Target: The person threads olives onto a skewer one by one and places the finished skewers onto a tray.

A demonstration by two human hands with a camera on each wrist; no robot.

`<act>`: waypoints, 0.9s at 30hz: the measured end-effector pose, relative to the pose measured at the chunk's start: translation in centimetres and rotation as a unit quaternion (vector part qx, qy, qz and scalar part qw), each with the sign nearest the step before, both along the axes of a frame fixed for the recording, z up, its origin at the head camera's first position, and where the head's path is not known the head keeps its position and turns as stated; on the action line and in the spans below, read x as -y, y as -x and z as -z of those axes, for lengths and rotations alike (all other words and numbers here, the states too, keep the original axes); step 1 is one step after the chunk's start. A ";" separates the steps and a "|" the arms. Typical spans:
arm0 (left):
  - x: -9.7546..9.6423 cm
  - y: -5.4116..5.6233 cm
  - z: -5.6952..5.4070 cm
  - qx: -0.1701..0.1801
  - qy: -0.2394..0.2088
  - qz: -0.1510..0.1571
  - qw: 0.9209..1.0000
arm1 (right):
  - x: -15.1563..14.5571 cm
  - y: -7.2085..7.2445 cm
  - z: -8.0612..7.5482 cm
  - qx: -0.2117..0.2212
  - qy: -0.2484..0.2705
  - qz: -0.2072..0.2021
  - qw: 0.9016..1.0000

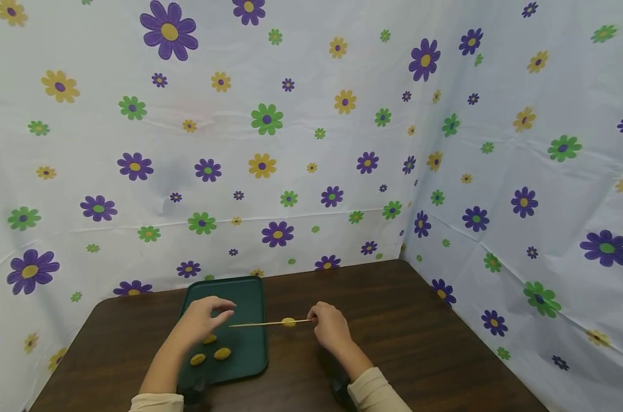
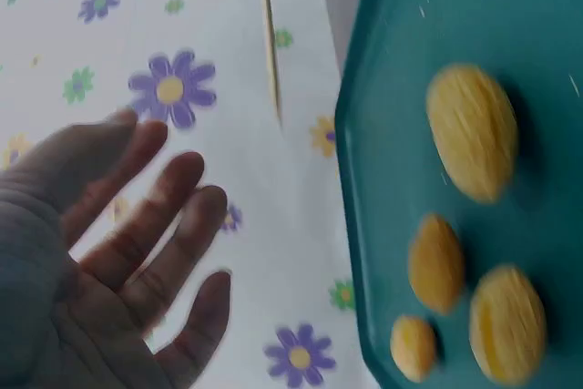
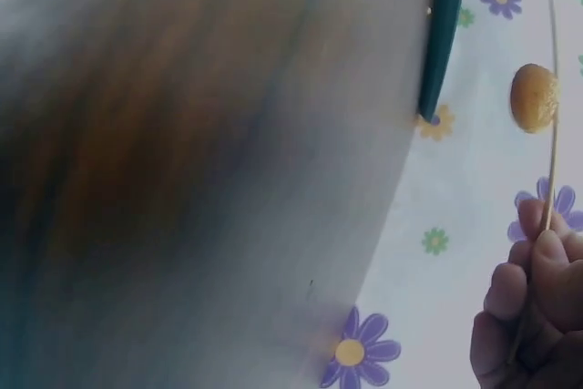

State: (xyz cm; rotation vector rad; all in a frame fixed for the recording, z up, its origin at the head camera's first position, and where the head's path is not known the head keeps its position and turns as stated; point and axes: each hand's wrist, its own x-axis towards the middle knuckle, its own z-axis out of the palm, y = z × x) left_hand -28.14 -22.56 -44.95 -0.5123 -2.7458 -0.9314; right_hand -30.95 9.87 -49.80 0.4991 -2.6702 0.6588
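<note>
My right hand pinches one end of a thin wooden skewer, held level above the table. An oval yellow fruit-like piece is on the skewer, nearer to the right hand; the right wrist view shows this piece beyond the fingertips. The left hand is raised over the tray, near the skewer's free tip, its fingers spread and holding nothing. Several similar yellow pieces lie on the dark green tray. In the left wrist view they look ridged and differ in size.
The brown wooden table extends to the right of the tray. A white flowered cloth hangs behind the table and along its right side.
</note>
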 end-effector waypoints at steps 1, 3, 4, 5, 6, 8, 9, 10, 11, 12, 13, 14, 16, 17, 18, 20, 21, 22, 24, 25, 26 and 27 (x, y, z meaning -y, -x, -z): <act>0.6 -0.1 0.1 0.013 0.001 -0.007 1.000 | -0.2 0.0 0.1 0.002 0.000 0.004 1.000; 1.5 -0.3 0.5 0.036 0.005 -0.021 0.999 | -0.7 0.0 0.1 0.001 0.001 0.010 1.000; 1.9 -0.4 0.7 0.048 0.008 -0.026 0.998 | -0.9 -0.1 0.0 0.001 0.004 0.013 1.000; 2.3 -0.4 0.9 0.058 0.011 -0.030 0.998 | -1.1 0.0 0.0 0.002 0.004 0.018 1.000; 2.6 -0.4 1.1 0.067 0.014 -0.035 0.997 | -1.2 0.0 0.0 0.004 0.005 0.021 1.000; 3.0 -0.3 1.7 0.084 0.021 -0.047 0.995 | -1.5 0.0 -0.2 0.008 0.006 0.026 1.000; 3.2 -0.3 2.0 0.091 0.024 -0.053 0.994 | -1.6 0.1 -0.2 0.011 0.005 0.028 1.000; 3.4 -0.3 2.3 0.098 0.026 -0.059 0.993 | -1.6 0.1 -0.2 0.012 0.004 0.028 1.000; 3.5 -0.3 2.6 0.103 0.029 -0.064 0.992 | -1.7 0.2 -0.3 0.012 0.003 0.028 1.000; 3.6 -0.2 2.8 0.108 0.032 -0.068 0.991 | -1.8 0.2 -0.3 0.013 0.004 0.027 1.000; 3.7 -0.2 3.1 0.112 0.037 -0.071 0.990 | -1.8 0.2 -0.4 0.013 0.003 0.027 1.000; 3.8 -0.2 3.3 0.116 0.042 -0.074 0.990 | -1.8 0.2 -0.4 0.012 0.002 0.027 1.000; 3.8 -0.1 3.6 0.122 0.050 -0.076 0.988 | -1.8 0.2 -0.5 0.011 0.003 0.027 1.000; 3.7 0.0 3.7 0.125 0.057 -0.076 0.988 | -1.9 0.2 -0.5 0.011 0.003 0.028 1.000; 3.7 0.1 3.8 0.128 0.064 -0.076 0.987 | -1.9 0.2 -0.6 0.012 0.004 0.028 1.000; 3.7 0.1 3.9 0.134 0.076 -0.079 0.985 | -2.0 0.3 -0.6 0.014 0.003 0.028 1.000; 3.7 0.1 4.0 0.139 0.080 -0.081 0.984 | -2.0 0.3 -0.6 0.015 0.003 0.028 0.999; 3.6 0.1 4.1 0.143 0.084 -0.084 0.983 | -2.0 0.3 -0.6 0.016 0.002 0.028 0.999; 3.7 0.2 4.4 0.145 0.090 -0.087 0.981 | -2.0 0.3 -0.6 0.017 0.002 0.029 0.999; 3.7 0.2 4.5 0.145 0.091 -0.090 0.981 | -2.0 0.3 -0.7 0.017 0.001 0.029 0.999; 3.7 0.2 4.6 0.145 0.092 -0.090 0.981 | -2.0 0.3 -0.7 0.017 0.001 0.029 0.999; 3.7 0.3 4.7 0.145 0.091 -0.092 0.981 | -2.0 0.3 -0.7 0.017 0.002 0.029 0.999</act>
